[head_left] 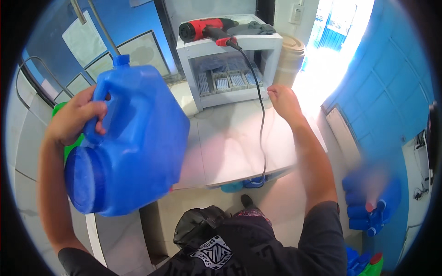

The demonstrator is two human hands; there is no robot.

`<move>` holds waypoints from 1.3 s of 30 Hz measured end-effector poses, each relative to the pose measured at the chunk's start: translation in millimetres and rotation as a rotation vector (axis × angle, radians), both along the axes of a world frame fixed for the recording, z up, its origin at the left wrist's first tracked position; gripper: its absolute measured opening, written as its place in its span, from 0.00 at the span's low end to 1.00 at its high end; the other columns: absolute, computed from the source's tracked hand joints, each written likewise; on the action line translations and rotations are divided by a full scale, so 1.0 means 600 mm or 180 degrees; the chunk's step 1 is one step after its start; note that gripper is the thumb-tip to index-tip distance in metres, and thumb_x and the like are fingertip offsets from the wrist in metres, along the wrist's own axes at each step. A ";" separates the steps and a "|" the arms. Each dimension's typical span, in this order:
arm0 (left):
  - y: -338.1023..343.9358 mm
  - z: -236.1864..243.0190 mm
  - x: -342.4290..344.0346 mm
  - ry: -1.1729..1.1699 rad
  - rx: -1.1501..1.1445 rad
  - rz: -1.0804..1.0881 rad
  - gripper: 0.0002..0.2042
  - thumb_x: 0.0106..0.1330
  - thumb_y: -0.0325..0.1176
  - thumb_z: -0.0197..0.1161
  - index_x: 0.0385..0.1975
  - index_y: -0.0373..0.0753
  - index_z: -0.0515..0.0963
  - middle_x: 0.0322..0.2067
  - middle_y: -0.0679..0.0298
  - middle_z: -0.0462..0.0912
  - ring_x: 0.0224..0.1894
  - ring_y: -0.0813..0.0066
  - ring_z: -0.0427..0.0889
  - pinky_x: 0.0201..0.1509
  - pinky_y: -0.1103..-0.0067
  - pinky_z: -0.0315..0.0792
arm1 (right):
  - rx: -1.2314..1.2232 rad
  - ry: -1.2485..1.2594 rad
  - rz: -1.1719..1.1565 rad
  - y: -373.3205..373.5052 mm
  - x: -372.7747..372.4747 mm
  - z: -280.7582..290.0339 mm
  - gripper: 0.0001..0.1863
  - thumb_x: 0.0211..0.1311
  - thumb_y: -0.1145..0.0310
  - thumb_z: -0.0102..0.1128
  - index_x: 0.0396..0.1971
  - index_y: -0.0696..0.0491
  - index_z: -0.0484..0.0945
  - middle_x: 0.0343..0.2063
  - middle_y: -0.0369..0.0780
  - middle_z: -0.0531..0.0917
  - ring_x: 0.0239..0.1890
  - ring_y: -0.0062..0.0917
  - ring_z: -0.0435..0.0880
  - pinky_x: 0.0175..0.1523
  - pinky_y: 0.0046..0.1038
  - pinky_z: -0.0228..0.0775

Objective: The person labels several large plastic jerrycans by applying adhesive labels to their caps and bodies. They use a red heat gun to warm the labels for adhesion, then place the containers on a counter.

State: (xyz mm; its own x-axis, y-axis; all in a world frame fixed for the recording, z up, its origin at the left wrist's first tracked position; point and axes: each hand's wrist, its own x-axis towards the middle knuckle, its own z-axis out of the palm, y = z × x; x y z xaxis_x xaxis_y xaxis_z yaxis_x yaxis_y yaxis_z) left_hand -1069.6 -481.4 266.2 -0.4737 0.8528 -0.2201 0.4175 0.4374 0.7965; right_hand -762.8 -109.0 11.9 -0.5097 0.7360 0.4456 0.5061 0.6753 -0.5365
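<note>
My left hand grips the handle of a big blue plastic jug with a blue cap, held up and tilted in front of me. My right hand is stretched forward over the pale counter, fingers curled shut close to a black cord; whether it pinches the cord I cannot tell. That cord runs up to a red and black power tool lying on top of a white open shelf box.
Small trays of parts sit inside the white shelf box. A beige lidded container stands to its right. Several blue jugs with red and blue caps stand on the floor at right. A green thing shows behind the held jug.
</note>
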 end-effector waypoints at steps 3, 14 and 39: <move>0.007 0.008 -0.008 0.1375 -0.0513 -0.0383 0.14 0.60 0.30 0.61 0.46 0.37 0.74 0.30 0.65 0.79 0.27 0.79 0.80 0.35 0.77 0.76 | 0.0164 -0.0387 0.0058 0.087 -0.070 -0.047 0.10 0.65 0.69 0.54 0.40 0.56 0.82 0.41 0.52 0.85 0.44 0.48 0.84 0.51 0.45 0.74; 0.051 -0.042 -0.055 0.4066 -0.0650 -0.1029 0.09 0.55 0.27 0.63 0.36 0.38 0.75 0.47 0.57 0.80 0.57 0.53 0.75 0.63 0.65 0.69 | -0.0649 -0.1333 -0.0288 0.324 -0.275 -0.171 0.18 0.68 0.66 0.46 0.49 0.54 0.83 0.53 0.49 0.83 0.56 0.46 0.82 0.59 0.42 0.75; -0.062 -0.158 0.043 0.4049 0.0474 0.0103 0.21 0.66 0.26 0.64 0.59 0.37 0.75 0.53 0.55 0.76 0.53 0.58 0.76 0.57 0.70 0.71 | -0.1333 0.0960 0.0182 0.050 0.015 -0.066 0.10 0.65 0.69 0.61 0.43 0.56 0.79 0.36 0.49 0.85 0.37 0.40 0.86 0.44 0.35 0.78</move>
State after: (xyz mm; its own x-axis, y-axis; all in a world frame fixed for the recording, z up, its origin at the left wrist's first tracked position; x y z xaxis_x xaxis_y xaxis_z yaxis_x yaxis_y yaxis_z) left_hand -1043.6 -518.7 171.1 -0.3002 0.8142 0.4970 0.9083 0.4031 -0.1119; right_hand -753.6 -79.2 -27.7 -0.4487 0.8574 0.2520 0.2558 0.3934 -0.8831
